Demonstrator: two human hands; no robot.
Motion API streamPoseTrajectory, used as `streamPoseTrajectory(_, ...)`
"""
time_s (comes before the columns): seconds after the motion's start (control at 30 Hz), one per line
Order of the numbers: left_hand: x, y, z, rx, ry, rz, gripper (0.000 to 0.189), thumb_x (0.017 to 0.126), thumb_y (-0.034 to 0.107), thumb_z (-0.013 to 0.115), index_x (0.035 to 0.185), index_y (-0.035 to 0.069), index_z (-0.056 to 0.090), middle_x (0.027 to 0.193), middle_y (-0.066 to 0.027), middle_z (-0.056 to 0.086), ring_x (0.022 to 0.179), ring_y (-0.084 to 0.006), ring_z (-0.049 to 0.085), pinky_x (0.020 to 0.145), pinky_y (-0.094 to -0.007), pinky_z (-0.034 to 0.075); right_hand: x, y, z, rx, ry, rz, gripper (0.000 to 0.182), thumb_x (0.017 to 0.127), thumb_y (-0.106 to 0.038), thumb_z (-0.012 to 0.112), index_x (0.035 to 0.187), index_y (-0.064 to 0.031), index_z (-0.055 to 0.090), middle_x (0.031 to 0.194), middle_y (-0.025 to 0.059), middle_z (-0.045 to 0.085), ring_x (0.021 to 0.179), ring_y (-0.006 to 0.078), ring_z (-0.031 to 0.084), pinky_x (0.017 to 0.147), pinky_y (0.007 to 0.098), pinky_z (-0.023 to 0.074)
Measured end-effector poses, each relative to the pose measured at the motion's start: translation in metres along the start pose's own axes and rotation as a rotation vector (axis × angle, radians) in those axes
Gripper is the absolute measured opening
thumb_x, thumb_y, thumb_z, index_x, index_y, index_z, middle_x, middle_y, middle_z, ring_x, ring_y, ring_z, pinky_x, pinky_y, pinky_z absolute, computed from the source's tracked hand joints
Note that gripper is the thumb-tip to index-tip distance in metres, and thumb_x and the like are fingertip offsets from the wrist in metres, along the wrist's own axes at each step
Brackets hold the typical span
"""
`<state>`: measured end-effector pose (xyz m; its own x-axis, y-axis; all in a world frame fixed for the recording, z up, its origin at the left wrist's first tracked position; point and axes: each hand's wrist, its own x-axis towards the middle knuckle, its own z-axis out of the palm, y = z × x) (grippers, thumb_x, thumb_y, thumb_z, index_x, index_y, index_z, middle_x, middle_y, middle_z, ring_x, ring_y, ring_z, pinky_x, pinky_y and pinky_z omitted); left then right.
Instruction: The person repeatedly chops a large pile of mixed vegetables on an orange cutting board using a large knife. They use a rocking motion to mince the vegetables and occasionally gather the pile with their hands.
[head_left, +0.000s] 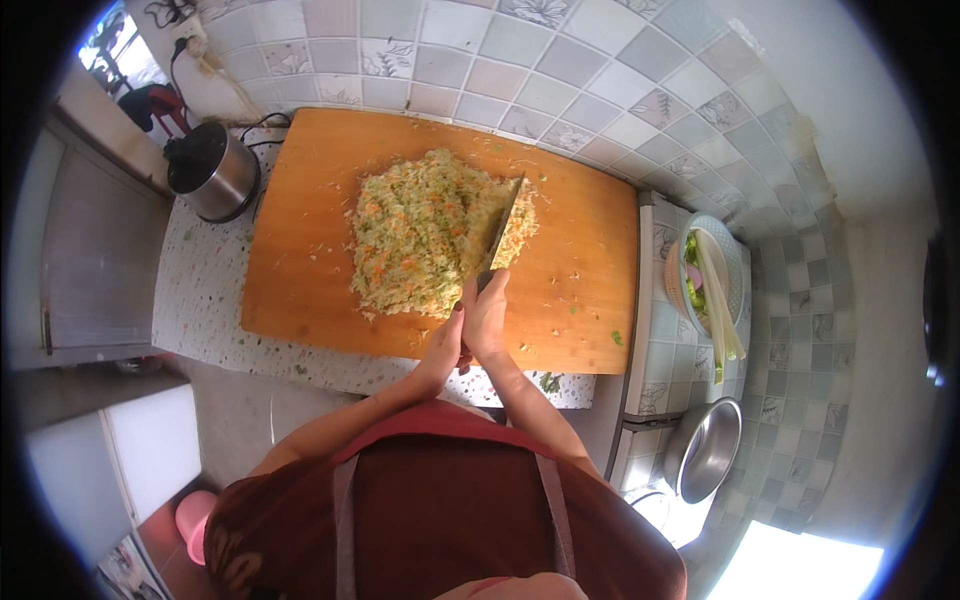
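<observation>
On a large wooden cutting board (585, 300) lies a broad heap of finely chopped vegetables (412, 232), pale green with orange bits. A kitchen knife (507, 223) stands on edge near the heap's right side, its blade pointing away from me and chopped bits on both sides of it. My right hand (486, 311) is closed around the knife's handle. Against its left side rests my left hand (448, 341), touching the right hand near the handle; whether its hidden fingers also grip the handle is not clear.
Past the board's left edge, a metal container (217, 176) stands on the speckled countertop (202, 300). To the right are a plastic basket (733, 247) with leafy vegetables and pale stalks (718, 300), and a steel bowl (705, 450). A tiled wall (517, 67) rises behind the board.
</observation>
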<state>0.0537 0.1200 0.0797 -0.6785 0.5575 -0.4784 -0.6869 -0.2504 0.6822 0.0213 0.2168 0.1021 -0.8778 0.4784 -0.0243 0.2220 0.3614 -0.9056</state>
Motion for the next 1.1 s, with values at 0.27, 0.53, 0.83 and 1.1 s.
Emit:
streamPoseTrajectory(0.27,-0.006,0.026,0.037,0.026,-0.127,0.264,0.049,0.101,0.055,0.032,0.101,0.009,0.049,0.071,-0.0014,0.049,0.056,-0.0084,0.046,0.047,-0.0231,0.037,0.007,-0.058,-0.040,-0.065,-0.135,-0.136,0.015,0.098,-0.014,0.050,0.095,-0.0016,0.041,0.062,0.0090,0.051,0.051,0.0148,0.045,0.045,0.0346,0.0388)
streamPoseTrajectory(0.53,0.044,-0.021,0.026,-0.400,-0.198,-0.091,0.058,0.097,0.065,0.030,0.100,0.011,0.053,0.079,-0.0035,0.055,0.069,-0.0159,0.051,0.060,-0.0321,0.045,0.040,-0.017,-0.028,-0.503,-0.441,-0.027,0.009,0.097,-0.010,0.046,0.095,-0.0015,0.042,0.074,0.0185,0.058,0.063,0.0262,0.053,0.056,0.0406,0.0461)
streamPoseTrajectory(0.83,0.050,0.000,0.046,-0.267,-0.206,-0.026,0.070,0.088,0.076,0.035,0.097,0.009,0.054,0.089,-0.0055,0.056,0.078,-0.0170,0.055,0.060,-0.0324,0.046,0.072,-0.001,-0.033,-0.544,-0.369,-0.206,0.025,0.098,-0.023,0.050,0.093,0.0012,0.046,0.062,0.0128,0.048,0.057,0.0235,0.049,0.053,0.0381,0.0425)
streamPoseTrajectory(1.1,0.049,-0.027,0.022,-0.308,-0.145,-0.105,0.076,0.089,0.075,0.033,0.110,0.005,0.054,0.105,-0.0085,0.058,0.086,-0.0207,0.055,0.080,-0.0404,0.047,0.065,-0.013,-0.020,-0.419,-0.620,-0.017,0.020,0.096,-0.019,0.052,0.095,0.0003,0.048,0.065,0.0076,0.049,0.058,0.0185,0.044,0.052,0.0359,0.0388)
